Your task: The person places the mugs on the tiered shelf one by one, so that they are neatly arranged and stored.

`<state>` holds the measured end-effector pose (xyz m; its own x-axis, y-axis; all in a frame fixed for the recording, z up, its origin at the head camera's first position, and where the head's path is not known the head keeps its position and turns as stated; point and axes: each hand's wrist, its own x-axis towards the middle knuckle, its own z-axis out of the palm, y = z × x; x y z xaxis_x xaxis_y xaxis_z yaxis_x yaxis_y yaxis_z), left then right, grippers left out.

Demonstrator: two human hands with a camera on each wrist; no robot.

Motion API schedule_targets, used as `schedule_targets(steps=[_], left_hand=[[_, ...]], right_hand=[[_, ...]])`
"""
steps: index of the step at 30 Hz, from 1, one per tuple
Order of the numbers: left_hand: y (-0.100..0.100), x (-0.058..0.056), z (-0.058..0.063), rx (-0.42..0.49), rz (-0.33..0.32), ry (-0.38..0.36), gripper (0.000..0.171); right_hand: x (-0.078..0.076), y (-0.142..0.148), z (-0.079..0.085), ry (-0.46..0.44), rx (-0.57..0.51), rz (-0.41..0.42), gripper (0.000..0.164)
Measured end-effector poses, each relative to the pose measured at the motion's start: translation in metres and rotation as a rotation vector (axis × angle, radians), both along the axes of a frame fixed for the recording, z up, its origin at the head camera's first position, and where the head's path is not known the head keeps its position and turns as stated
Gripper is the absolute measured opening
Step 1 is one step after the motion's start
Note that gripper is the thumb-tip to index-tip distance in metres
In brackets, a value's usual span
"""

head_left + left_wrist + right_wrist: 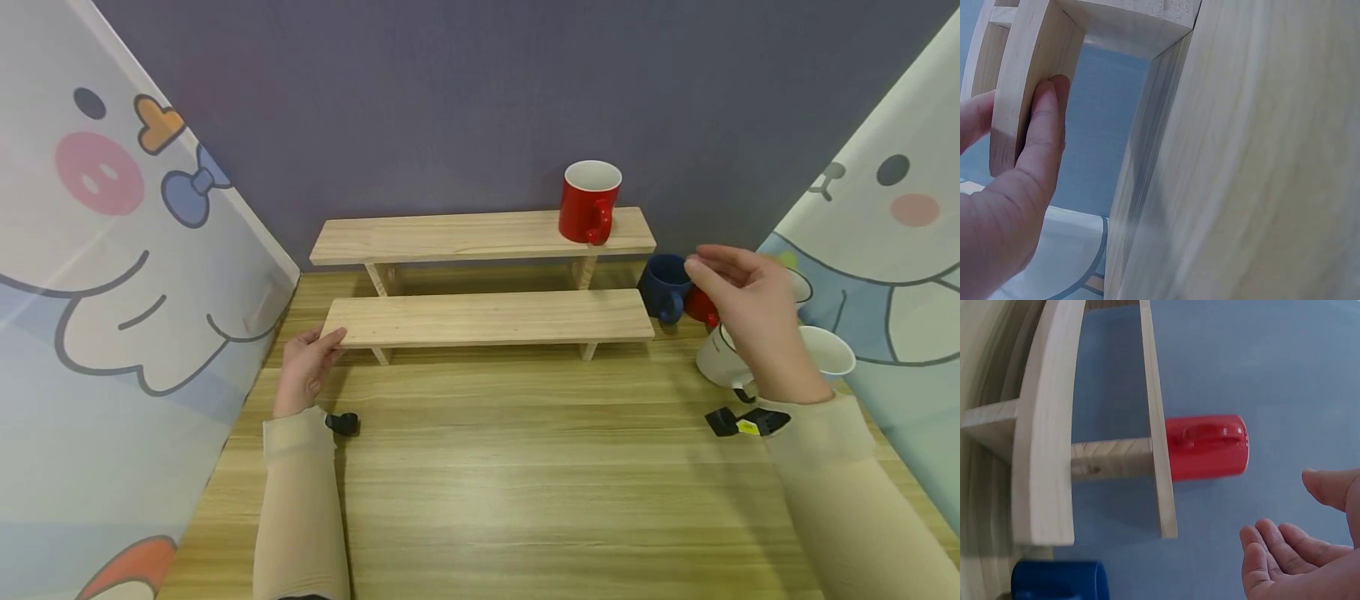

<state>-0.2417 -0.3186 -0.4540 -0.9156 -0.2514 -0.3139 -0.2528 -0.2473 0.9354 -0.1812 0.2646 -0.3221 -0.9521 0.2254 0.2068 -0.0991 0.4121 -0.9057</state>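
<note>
My left hand pinches the left end of the lower board of a two-step wooden shelf, thumb above and fingers beneath. In the left wrist view, the fingers lie along the board's underside. On the right of the upper board stands a red mug, upright with its handle facing forward. My right hand is in the air above a group of mugs, its fingers slightly bent and nothing between them. In the right wrist view, its thumb stands apart from the fingers.
Right of the shelf stands a blue mug, with another red mug beside it, partly hidden by my hand. Several white mugs, one a white mug lying tilted, crowd near the right wall. A grey panel rises behind the shelf.
</note>
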Motion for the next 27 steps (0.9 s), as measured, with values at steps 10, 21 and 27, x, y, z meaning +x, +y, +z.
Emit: schedule_targets(steps=[10,21,27], left_hand=[[0.003,-0.001,0.000,-0.001,-0.005,0.014,0.074],[0.001,0.001,0.003,-0.014,-0.019,-0.018,0.072],[0.000,0.000,0.001,0.030,-0.021,-0.007,0.075]], right_hand=[[0.029,0.034,-0.024,0.088,-0.146,-0.057,0.039],[0.061,0.066,-0.053,0.006,0.010,-0.108,0.041],[0.073,0.076,-0.063,0.010,0.014,-0.130,0.040]])
